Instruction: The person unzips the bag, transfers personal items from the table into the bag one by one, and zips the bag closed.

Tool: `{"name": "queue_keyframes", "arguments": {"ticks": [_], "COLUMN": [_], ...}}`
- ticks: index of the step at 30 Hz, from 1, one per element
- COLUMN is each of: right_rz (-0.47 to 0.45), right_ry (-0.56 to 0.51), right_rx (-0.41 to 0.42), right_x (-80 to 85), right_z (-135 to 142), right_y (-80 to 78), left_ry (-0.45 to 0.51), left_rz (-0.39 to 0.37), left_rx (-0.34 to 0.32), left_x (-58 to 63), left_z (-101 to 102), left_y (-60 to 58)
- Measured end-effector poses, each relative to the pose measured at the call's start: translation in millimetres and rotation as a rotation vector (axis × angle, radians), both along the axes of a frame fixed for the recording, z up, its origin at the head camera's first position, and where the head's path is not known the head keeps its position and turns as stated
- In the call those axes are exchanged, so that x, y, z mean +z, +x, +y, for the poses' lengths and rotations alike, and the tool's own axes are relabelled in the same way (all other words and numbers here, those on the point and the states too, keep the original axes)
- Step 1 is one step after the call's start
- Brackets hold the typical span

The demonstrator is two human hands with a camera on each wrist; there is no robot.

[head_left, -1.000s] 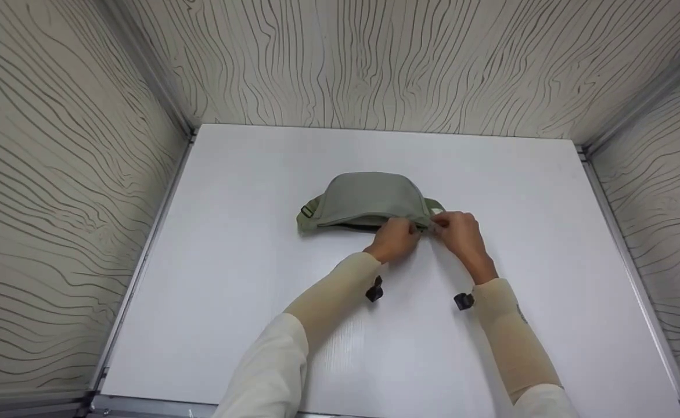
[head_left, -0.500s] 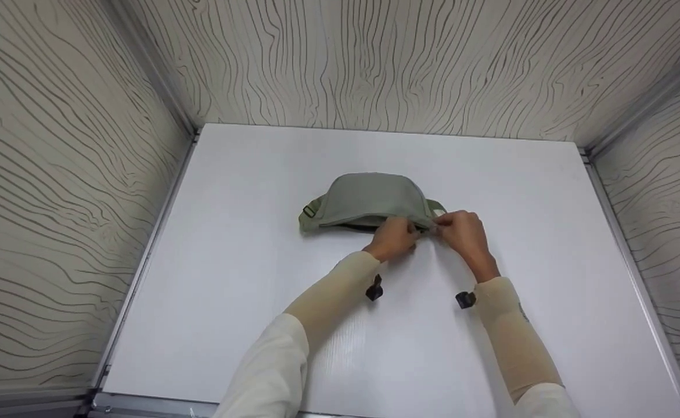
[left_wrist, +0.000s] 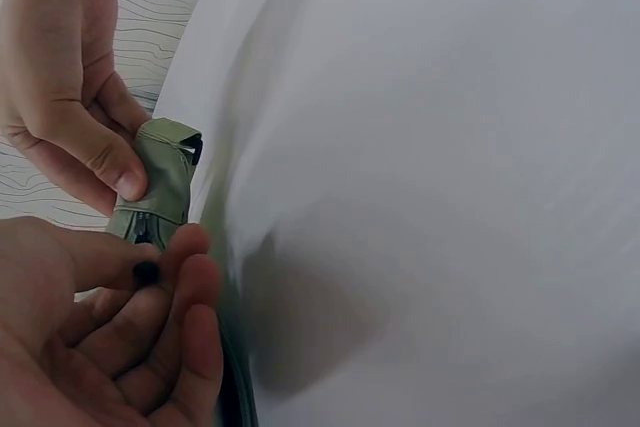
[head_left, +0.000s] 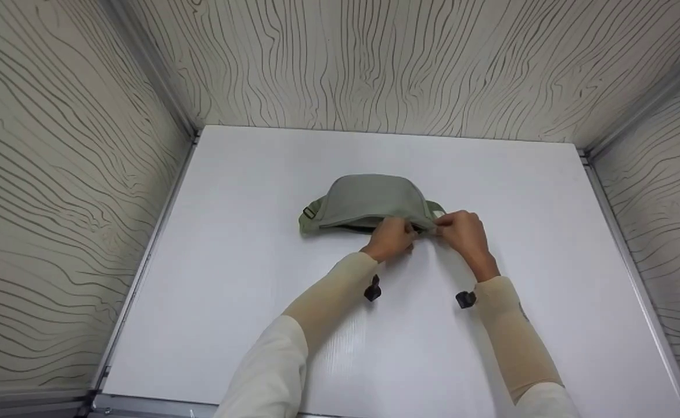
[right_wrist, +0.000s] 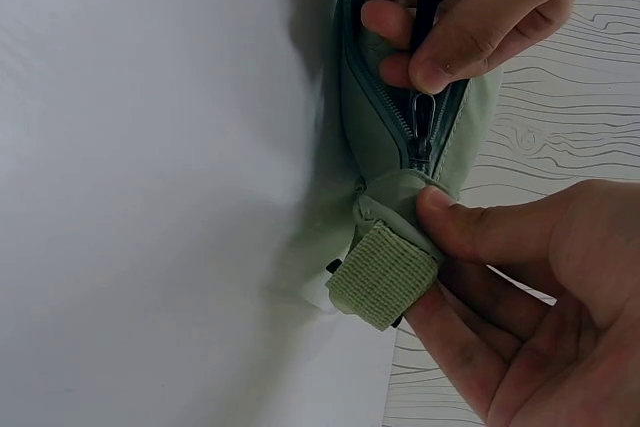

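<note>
A grey-green waist bag (head_left: 374,196) lies on the white table, its zipper (right_wrist: 392,112) parted along the front edge. My left hand (head_left: 391,239) pinches the black zipper pull (right_wrist: 426,19) between thumb and fingers, close to the bag's right end. In the right wrist view the slider sits at the end of the open track. With thumb and fingers my right hand (head_left: 463,235) grips the bag's right corner, beside the green webbing strap (right_wrist: 384,277). The bag's inside is mostly hidden.
The white table (head_left: 247,290) has wood-patterned panels (head_left: 351,64) behind it and at both sides. Another green strap end with a black buckle (head_left: 309,212) sticks out at the bag's left. Small black cameras (head_left: 466,299) hang at both wrists.
My left hand has shifted very slightly left, still holding the zipper pull. The right hand keeps its grip on the bag's corner, and the bag has hardly moved.
</note>
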State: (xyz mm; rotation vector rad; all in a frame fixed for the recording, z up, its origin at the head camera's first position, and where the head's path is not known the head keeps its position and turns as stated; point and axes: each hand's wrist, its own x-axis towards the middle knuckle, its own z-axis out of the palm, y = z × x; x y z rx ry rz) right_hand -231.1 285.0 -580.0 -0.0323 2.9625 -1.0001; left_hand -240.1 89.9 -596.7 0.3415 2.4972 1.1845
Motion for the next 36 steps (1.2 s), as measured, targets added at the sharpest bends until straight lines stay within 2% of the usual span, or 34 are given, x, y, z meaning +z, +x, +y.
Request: {"name": "queue_keyframes", "arguments": {"ticks": [12, 22, 28, 36], "right_rz": [0.007, -0.003, -0.011, 0.001], "right_ry": [-0.002, 0.007, 0.003, 0.013], "right_rx": [-0.007, -0.008, -0.007, -0.002], "right_x": [0.0, 1.9, 2.2, 2.0], "right_z": [0, 0, 0, -1], "right_y": [-0.3, 0.0, -0.2, 0.8], "left_ry": [0.002, -0.034, -0.067, -0.038], "left_rz": [0.002, 0.068, 0.087, 0.082], "left_rx": [0.008, -0.019, -0.001, 0.006], "left_x": [-1.8, 1.2, -0.9, -4.2], "left_z": [-1, -5, -8, -13], "left_y": [-1.7, 0.4, -0.4, -1.0]}}
